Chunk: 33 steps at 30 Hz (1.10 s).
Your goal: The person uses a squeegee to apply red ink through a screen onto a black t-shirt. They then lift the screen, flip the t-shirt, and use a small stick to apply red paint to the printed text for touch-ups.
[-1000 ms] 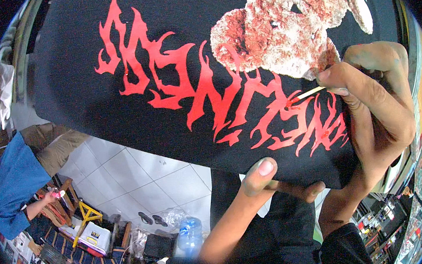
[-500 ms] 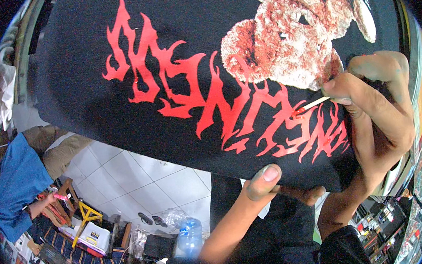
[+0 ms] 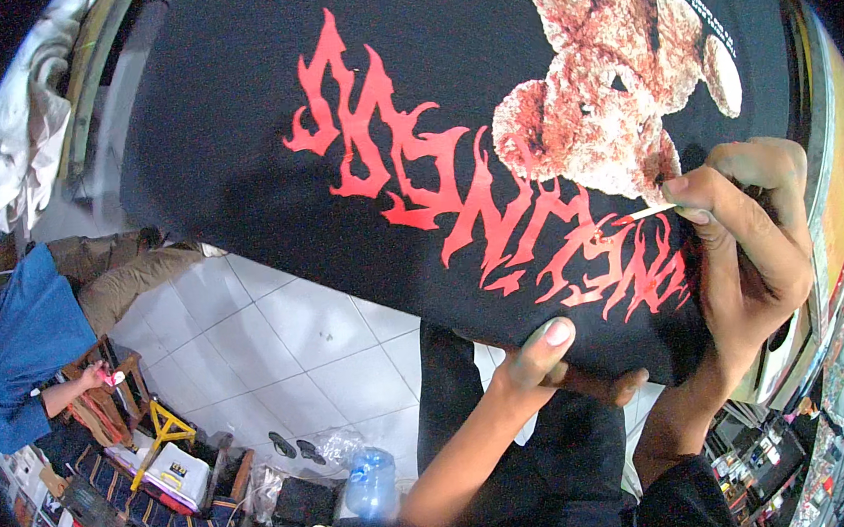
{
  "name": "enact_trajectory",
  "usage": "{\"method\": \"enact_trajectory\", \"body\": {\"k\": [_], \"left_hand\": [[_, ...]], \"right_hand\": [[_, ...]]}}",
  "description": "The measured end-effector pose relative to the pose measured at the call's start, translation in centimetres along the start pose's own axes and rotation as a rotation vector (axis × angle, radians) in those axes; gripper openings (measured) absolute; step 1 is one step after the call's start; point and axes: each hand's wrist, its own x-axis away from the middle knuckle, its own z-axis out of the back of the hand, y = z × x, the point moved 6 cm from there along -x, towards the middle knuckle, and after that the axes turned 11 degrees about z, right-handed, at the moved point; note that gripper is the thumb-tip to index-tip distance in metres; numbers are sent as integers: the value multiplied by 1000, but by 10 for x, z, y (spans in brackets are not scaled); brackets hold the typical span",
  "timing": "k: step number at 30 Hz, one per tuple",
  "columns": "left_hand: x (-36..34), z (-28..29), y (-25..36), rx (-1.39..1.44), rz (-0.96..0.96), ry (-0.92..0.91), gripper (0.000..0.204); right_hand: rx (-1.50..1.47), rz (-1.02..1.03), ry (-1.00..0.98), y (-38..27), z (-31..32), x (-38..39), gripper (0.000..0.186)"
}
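Observation:
A black printed fabric piece (image 3: 223, 170), seemingly a shirt, lies spread flat across the upper view. Red flame-like lettering (image 3: 483, 213) runs diagonally over it, beside an upside-down plush animal print (image 3: 593, 98). My right hand (image 3: 756, 234) pinches a thin pale stick (image 3: 653, 210) between thumb and fingertip. The stick's red-coated tip rests at or just above the lettering's right part; contact is hard to tell. My left hand (image 3: 541, 358) grips the fabric's near edge, thumb on top and fingers partly hidden beneath.
At the left, another person's blue garment (image 3: 28, 348) and hand (image 3: 86, 383) show. Below them are a yellow frame-like tool (image 3: 161, 437), a white box (image 3: 180, 475) and a blue water jug (image 3: 371, 484) on the tiled floor (image 3: 277, 321). White cloth (image 3: 25, 138) hangs at upper left.
The print has shifted right in the view, mostly along with the scene. My right hand and the stick sit slightly differently over the lettering. Both hands keep their holds.

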Motion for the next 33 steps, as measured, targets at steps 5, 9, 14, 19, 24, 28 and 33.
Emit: {"method": "enact_trajectory", "body": {"k": [5, 9, 14, 19, 24, 28, 33], "left_hand": [[3, 7, 3, -685, -402, 290, 93], [11, 13, 5, -986, -609, 449, 94], [12, 6, 8, -1174, -809, 519, 98], [19, -23, 34, -1432, -1042, 635, 108], [55, -33, 75, -1427, -881, 786, 99], [91, -37, 111, -1544, -904, 890, 93], [97, -36, 181, -1439, -1126, 972, 70]], "right_hand": [[33, -2, -5, -9, 10, -7, 16], [1, 0, 32, -14, 10, -15, 16], [-25, -163, 166, -3, 22, 6, 14], [-173, -435, 351, 2, 31, 57, 9], [-380, -626, 737, 18, 29, 108, 10], [-300, -614, 665, 24, 31, 105, 8], [-361, -660, 713, 21, 29, 99, 8]]}}
